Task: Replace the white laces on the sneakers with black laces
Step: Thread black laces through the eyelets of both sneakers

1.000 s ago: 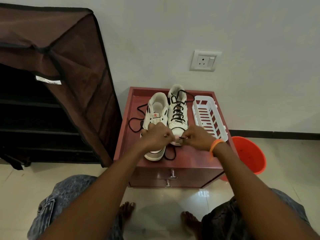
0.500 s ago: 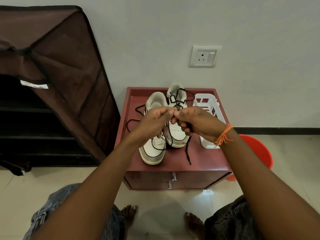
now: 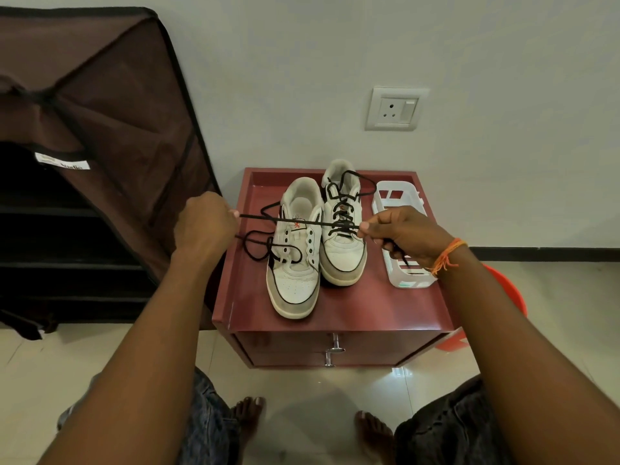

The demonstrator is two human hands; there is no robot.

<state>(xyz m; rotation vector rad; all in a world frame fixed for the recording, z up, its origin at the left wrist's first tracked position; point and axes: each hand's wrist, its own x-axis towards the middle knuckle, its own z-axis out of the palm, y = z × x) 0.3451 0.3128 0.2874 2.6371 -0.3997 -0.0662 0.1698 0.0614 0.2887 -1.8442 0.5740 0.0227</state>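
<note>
The left hand (image 3: 204, 223) and right hand (image 3: 399, 233) each pinch the black lace (image 3: 298, 221), stretched taut between them above the bench (image 3: 369, 307). Below that span sits the near sneaker (image 3: 295, 260), lace threaded through its lowest eyelets; the laced sneaker (image 3: 342, 236) stands just beside the right hand.

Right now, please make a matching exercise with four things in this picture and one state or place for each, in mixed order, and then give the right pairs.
Things:
1. left sneaker
2. right sneaker
3. white basket
4. black lace

States or places:
A. stretched between the left hand and the right hand
B. already laced in black
C. most eyelets empty
D. on the red cabinet, right of both sneakers

Pairs: 1-C, 2-B, 3-D, 4-A
</note>
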